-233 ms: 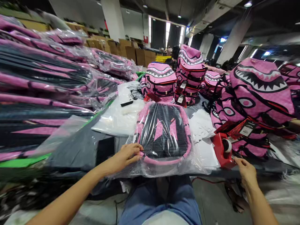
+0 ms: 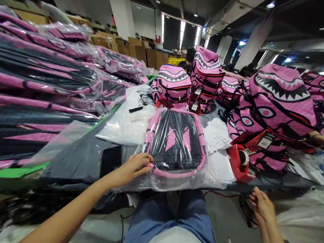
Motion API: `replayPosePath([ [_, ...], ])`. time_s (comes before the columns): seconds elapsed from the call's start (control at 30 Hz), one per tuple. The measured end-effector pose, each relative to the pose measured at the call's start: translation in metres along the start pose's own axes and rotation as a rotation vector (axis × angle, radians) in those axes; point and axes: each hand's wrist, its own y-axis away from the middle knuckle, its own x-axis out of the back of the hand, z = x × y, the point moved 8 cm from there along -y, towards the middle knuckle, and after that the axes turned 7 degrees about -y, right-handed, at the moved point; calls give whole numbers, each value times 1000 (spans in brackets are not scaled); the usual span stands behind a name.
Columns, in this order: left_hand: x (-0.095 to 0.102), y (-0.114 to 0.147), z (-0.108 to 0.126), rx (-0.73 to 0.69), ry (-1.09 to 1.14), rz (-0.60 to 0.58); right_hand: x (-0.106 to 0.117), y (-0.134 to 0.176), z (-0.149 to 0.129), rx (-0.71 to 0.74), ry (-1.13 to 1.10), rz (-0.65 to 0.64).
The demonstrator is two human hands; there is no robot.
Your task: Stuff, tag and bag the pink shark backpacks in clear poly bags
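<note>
Backpack (image 2: 178,145) is lying inside a clear bag (image 2: 164,184) on the table (image 2: 78,158)
Left hand (image 2: 136,167) is touching the bag's edge, grip unclear; right hand (image 2: 262,204) is hovering near the red dispenser (image 2: 235,163) holding tape (image 2: 245,157), fingers pinching together

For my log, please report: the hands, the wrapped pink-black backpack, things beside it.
Left hand at near-left corner of pink-black backpack. Right hand apart from red tape dispenser, grip unclear. Backpack in clear plastic bag; white papers beside it.

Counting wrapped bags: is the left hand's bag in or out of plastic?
In: glossy clear plastic covers the bag and spreads past its edges.
</note>
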Motion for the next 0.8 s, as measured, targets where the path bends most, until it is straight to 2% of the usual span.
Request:
replayPosePath([
  [0.07,0,0,0,-17,2,9,-36,20,19,-212,-368,-156],
  [0.13,1,-1,1,-29,7,16,-83,48,12,-316,-593,-359],
  [0.2,2,-1,3,-40,15,24,-138,84,-20,-282,-596,-647],
  [0.23,3,0,4,-46,18,31,-169,107,-39,-231,-501,-828],
  [0.27,4,0,5,-51,19,38,-202,134,-59,-134,-364,-1039],
  [0.33,4,0,7,-56,21,57,-264,186,-93,234,56,-1389],
  [0.4,4,-1,7,-57,21,72,-320,230,-110,660,446,-1603],
  [0.47,2,-1,6,-56,21,81,-366,251,-103,952,862,-1660],
  [0.5,1,-1,6,-56,21,85,-385,253,-97,1028,1055,-1645],
  [0.6,-1,-2,4,-61,26,99,-420,240,-83,1040,1432,-1546],
  [0.7,0,-2,1,-68,36,113,-427,211,-92,980,1505,-1363],
  [0.77,0,-3,0,-74,48,113,-417,191,-103,932,1491,-1191],
  [0.8,0,-3,0,-77,55,110,-410,186,-106,911,1453,-1147],
])
